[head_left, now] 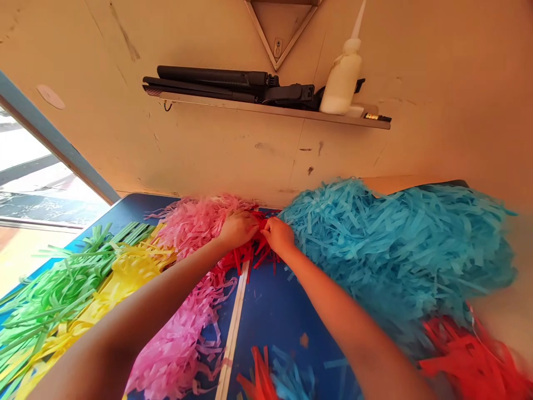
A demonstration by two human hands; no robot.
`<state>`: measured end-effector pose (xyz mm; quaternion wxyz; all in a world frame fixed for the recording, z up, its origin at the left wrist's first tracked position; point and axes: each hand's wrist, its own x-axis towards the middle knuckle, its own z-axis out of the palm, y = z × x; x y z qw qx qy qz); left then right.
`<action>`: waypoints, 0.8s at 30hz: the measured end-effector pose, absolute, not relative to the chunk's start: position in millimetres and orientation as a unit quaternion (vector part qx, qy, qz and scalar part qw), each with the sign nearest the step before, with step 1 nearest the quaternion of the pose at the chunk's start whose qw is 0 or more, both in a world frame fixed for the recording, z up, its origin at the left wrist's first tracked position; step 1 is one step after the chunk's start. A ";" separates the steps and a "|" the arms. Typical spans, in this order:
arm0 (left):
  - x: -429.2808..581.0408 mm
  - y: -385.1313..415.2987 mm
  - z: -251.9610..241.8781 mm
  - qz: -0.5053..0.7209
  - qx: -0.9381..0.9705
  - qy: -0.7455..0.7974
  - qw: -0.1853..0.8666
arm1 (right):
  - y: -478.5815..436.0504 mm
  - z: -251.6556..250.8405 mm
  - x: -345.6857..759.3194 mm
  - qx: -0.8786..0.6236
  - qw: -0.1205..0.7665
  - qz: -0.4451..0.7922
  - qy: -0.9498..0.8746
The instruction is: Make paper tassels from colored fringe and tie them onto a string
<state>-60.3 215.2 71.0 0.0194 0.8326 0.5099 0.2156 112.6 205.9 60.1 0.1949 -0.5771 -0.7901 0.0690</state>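
Observation:
Both my hands reach to the far side of a blue table [275, 311], close to the wall. My left hand [239, 229] is closed on red paper fringe [237, 261], its fingertips pressed into the strips. Beside it, my right hand [280, 236] pinches the same red fringe between thumb and fingers. Some of the red strips hang below the hands over a pale wooden strip [233, 333]. Pink fringe [191, 222] lies just left of my left hand, and a large heap of light-blue fringe [400, 244] is right of my right hand.
Yellow fringe [129, 272] and green fringe [70, 283] spread along the left. More red fringe [478, 355] lies at the lower right. On the wall, a narrow shelf [275, 112] carries black tripod-like gear [216, 78] and a nozzle-tipped glue bottle [342, 80].

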 end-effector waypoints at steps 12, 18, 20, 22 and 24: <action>-50.0 232.2 69.0 0.169 0.703 0.682 0.114 | 175.8 52.6 86.0 -0.541 0.078 0.071 -0.834; -48.8 217.5 74.3 0.154 0.693 0.704 0.023 | 171.4 53.4 82.8 -0.543 0.044 0.060 -0.836; -50.3 220.8 86.0 0.141 0.700 0.700 0.007 | 169.8 52.3 80.6 -0.527 0.024 0.064 -0.847; -55.6 229.5 104.9 0.144 0.702 0.697 -0.015 | 167.8 49.7 78.4 -0.520 0.004 0.069 -0.852; -65.2 240.3 128.3 0.162 0.696 0.698 -0.048 | 165.4 46.5 76.9 -0.521 -0.010 0.074 -0.850</action>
